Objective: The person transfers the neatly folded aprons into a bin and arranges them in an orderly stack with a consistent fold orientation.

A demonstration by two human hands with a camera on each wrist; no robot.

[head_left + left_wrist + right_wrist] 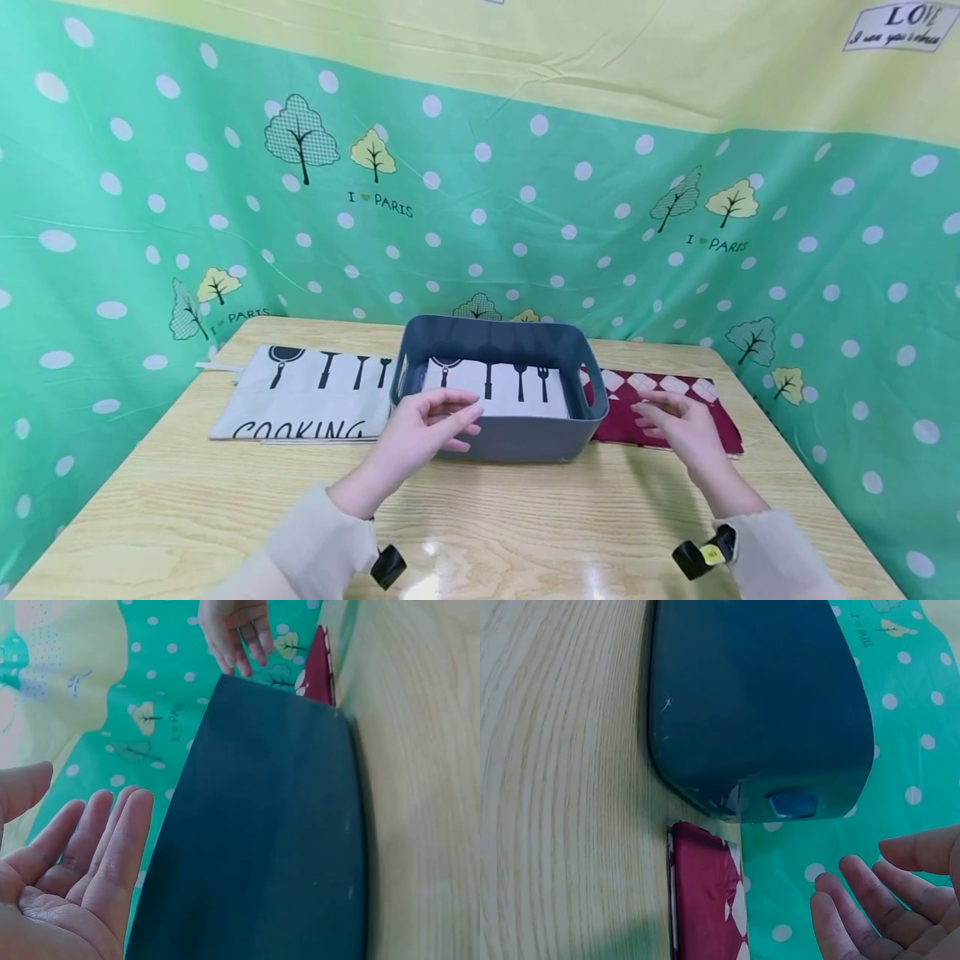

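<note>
A dark blue-grey plastic bin (517, 439) with handle holes in its ends stands mid-table. Inside it lies a folded white cloth (502, 398) printed with black utensils. My left hand (431, 421) is in front of the bin's near left side, its fingers loosely extended and holding nothing. To the right of the bin, my right hand (678, 425) hovers over a folded dark red cloth (630, 421) with pale diamonds, fingers relaxed and apart from it. Left of the bin lies another folded white cloth (300, 400), printed with utensils and the word COOKING.
The light wood table (480, 517) carries all of these. A green curtain (480, 208) with white dots and trees hangs behind and along both sides. Each wrist wears a small black camera (388, 567) on a strap.
</note>
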